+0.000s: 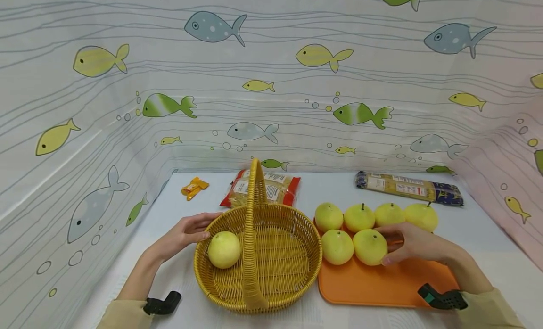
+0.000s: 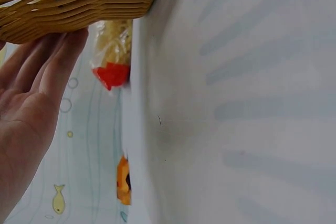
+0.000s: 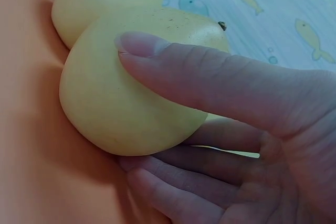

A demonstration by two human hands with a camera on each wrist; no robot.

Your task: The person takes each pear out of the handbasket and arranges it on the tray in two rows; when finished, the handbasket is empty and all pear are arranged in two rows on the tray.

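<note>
My right hand (image 1: 417,244) grips a yellow pear (image 1: 369,246) at the front of the group on an orange tray (image 1: 373,289). In the right wrist view the thumb lies across that pear (image 3: 115,98), with the fingers curled behind and beneath it. More pears (image 1: 337,247) sit close beside and behind it. My left hand (image 1: 186,232) touches the left side of a wicker basket (image 1: 284,263), thumb at its rim. Its fingers lie straight along the outer weave in the left wrist view. One pear (image 1: 224,250) rests inside the basket, left of the tall handle (image 1: 249,244).
Behind the basket lies a clear bag with red ends (image 1: 271,186). Small orange packets (image 1: 195,187) are at the back left. A long package with dark blue ends (image 1: 409,187) lies behind the pears. A fish-patterned sheet (image 1: 271,60) walls the back and sides.
</note>
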